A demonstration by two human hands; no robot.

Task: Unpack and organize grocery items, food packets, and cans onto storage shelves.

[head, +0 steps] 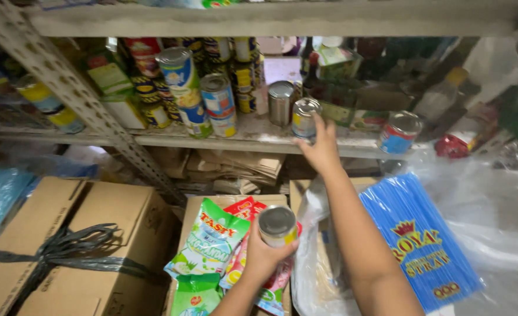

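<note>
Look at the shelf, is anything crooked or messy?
Yes. The stacked cans left of the right hand lean sideways rather than stand straight. A red-and-blue can sits tilted near the shelf edge. The left hand holds a can upright.

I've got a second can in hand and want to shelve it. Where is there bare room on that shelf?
Bare shelf lies right of the can under the right hand, up to the tilted red-and-blue can. A narrower strip runs along the front edge by the plain silver can. The stacked cans crowd the left. The left hand holds the other can.
</note>
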